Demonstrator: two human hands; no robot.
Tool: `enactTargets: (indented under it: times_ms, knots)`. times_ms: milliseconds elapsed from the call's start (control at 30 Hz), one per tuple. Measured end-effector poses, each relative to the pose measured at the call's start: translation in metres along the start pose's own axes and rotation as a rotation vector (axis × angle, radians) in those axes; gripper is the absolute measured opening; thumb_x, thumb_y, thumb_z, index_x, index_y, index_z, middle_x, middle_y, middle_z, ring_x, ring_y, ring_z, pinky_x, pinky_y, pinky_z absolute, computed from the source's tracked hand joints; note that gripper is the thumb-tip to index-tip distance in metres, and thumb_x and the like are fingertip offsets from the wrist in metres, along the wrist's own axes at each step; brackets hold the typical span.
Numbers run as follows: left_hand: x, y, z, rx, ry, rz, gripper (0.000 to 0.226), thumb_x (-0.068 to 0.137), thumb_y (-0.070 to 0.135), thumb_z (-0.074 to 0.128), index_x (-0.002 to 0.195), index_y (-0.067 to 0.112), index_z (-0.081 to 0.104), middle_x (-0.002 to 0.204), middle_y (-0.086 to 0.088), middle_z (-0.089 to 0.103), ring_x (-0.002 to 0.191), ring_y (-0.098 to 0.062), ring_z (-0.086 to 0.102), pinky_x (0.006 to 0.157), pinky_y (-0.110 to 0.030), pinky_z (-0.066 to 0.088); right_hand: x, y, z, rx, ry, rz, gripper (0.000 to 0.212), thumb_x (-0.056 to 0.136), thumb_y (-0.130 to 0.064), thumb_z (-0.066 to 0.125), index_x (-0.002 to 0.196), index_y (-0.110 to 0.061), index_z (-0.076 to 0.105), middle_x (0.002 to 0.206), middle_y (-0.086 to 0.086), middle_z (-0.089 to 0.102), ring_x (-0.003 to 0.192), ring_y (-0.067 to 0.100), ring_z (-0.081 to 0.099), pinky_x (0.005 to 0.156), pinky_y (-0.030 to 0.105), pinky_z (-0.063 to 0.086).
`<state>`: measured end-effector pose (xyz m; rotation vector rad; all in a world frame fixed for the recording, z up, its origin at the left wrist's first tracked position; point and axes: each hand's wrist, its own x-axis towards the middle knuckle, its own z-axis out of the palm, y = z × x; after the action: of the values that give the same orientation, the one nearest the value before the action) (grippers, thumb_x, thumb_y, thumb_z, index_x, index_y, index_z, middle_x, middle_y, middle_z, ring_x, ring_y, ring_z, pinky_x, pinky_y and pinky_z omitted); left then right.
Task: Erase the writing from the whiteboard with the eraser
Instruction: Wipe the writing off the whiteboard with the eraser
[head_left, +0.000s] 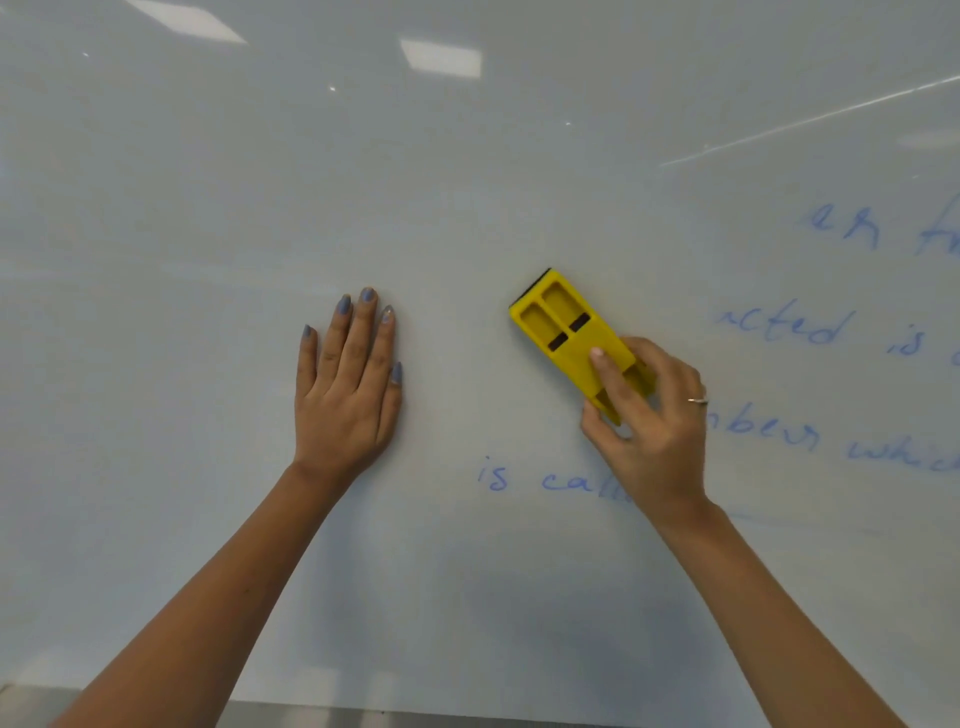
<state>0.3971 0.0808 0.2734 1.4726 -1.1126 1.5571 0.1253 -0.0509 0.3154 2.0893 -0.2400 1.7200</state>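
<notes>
A white whiteboard (467, 208) fills the view. My right hand (654, 415) grips the lower end of a yellow eraser (563, 325), which lies tilted against the board with its dark pad facing the surface. Blue handwriting (779, 327) runs in several lines at the right, and the words "is ca…" (540, 480) sit below the eraser, partly hidden by my right wrist. My left hand (348, 384) rests flat on the board with straight fingers, left of the eraser.
The board's left and upper parts bear only faint smears and reflections of ceiling lights (441, 57). The board's bottom edge (415, 709) runs along the lower border of the view.
</notes>
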Motion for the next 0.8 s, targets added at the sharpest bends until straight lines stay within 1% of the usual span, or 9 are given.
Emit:
enactTargets:
  times_ms: [67, 167, 233, 300, 400, 533, 633, 733, 800]
  knots:
    - [0.000, 0.000, 0.000, -0.004, -0.005, 0.002, 0.053, 0.104, 0.020, 0.039, 0.154, 0.009, 0.028, 0.161, -0.010, 0.021, 0.150, -0.028, 0.022, 0.121, -0.050, 0.018, -0.008, -0.018, 0.008, 0.046, -0.027, -0.021, 0.046, 0.083, -0.013, 0.069, 0.127, -0.019, 0.056, 0.118, 0.021, 0.061, 0.094, 0.038, 0.059, 0.085, 0.043, 0.045]
    - [0.000, 0.001, -0.002, -0.009, -0.008, -0.003, 0.052, 0.104, 0.021, 0.039, 0.153, 0.009, 0.030, 0.160, -0.011, 0.023, 0.150, -0.028, 0.022, 0.120, -0.049, 0.019, -0.041, -0.044, 0.016, 0.074, -0.151, -0.113, 0.047, 0.081, -0.014, 0.070, 0.126, -0.023, 0.056, 0.117, 0.018, 0.063, 0.097, 0.034, 0.061, 0.082, 0.042, 0.047]
    - [0.001, 0.000, -0.003, -0.008, -0.010, -0.003, 0.051, 0.104, 0.021, 0.038, 0.153, 0.008, 0.031, 0.159, -0.012, 0.025, 0.150, -0.027, 0.022, 0.120, -0.049, 0.019, -0.070, -0.055, 0.019, 0.059, -0.230, -0.188, 0.044, 0.081, -0.014, 0.070, 0.122, -0.025, 0.061, 0.116, 0.014, 0.066, 0.095, 0.031, 0.064, 0.079, 0.040, 0.050]
    - [0.001, 0.000, -0.003, -0.001, -0.014, 0.000, 0.050, 0.104, 0.021, 0.038, 0.152, 0.007, 0.033, 0.158, -0.013, 0.026, 0.150, -0.027, 0.021, 0.120, -0.049, 0.019, -0.097, -0.058, 0.017, 0.035, -0.296, -0.258, 0.038, 0.081, -0.013, 0.069, 0.117, -0.027, 0.068, 0.112, 0.011, 0.068, 0.091, 0.029, 0.067, 0.076, 0.038, 0.052]
    - [0.001, 0.000, -0.003, 0.001, -0.019, 0.000, 0.050, 0.104, 0.021, 0.037, 0.152, 0.007, 0.033, 0.158, -0.013, 0.026, 0.150, -0.026, 0.019, 0.120, -0.049, 0.017, -0.115, -0.044, 0.007, 0.009, -0.348, -0.313, 0.044, 0.075, -0.012, 0.073, 0.115, -0.029, 0.069, 0.111, 0.009, 0.069, 0.093, 0.026, 0.064, 0.074, 0.037, 0.051]
    - [0.000, 0.000, -0.002, -0.006, -0.012, 0.001, 0.050, 0.104, 0.020, 0.037, 0.152, 0.007, 0.033, 0.158, -0.013, 0.026, 0.151, -0.026, 0.018, 0.120, -0.050, 0.018, -0.097, -0.011, -0.008, -0.017, -0.274, -0.301, 0.048, 0.078, -0.015, 0.072, 0.123, -0.027, 0.060, 0.118, 0.011, 0.063, 0.102, 0.027, 0.058, 0.081, 0.038, 0.047]
    - [-0.001, 0.000, 0.000, -0.011, 0.002, -0.006, 0.050, 0.104, 0.020, 0.038, 0.153, 0.008, 0.032, 0.159, -0.012, 0.025, 0.150, -0.027, 0.020, 0.120, -0.051, 0.019, -0.064, 0.004, -0.010, -0.035, -0.147, -0.165, 0.045, 0.083, -0.017, 0.068, 0.126, -0.025, 0.057, 0.123, 0.011, 0.056, 0.102, 0.030, 0.057, 0.085, 0.040, 0.043]
    - [-0.001, -0.001, 0.000, -0.008, 0.008, -0.001, 0.051, 0.104, 0.020, 0.038, 0.153, 0.008, 0.032, 0.160, -0.012, 0.024, 0.150, -0.028, 0.021, 0.120, -0.051, 0.020, -0.040, -0.007, -0.002, 0.009, -0.054, -0.045, 0.045, 0.082, -0.013, 0.069, 0.125, -0.021, 0.058, 0.118, 0.017, 0.060, 0.098, 0.035, 0.059, 0.084, 0.043, 0.045]
    - [-0.001, -0.001, 0.000, -0.007, 0.007, 0.001, 0.051, 0.104, 0.020, 0.038, 0.153, 0.008, 0.032, 0.160, -0.012, 0.024, 0.150, -0.027, 0.020, 0.120, -0.050, 0.019, -0.041, -0.025, 0.008, 0.045, -0.073, -0.053, 0.045, 0.082, -0.014, 0.070, 0.125, -0.020, 0.058, 0.117, 0.018, 0.062, 0.098, 0.034, 0.059, 0.084, 0.043, 0.046]
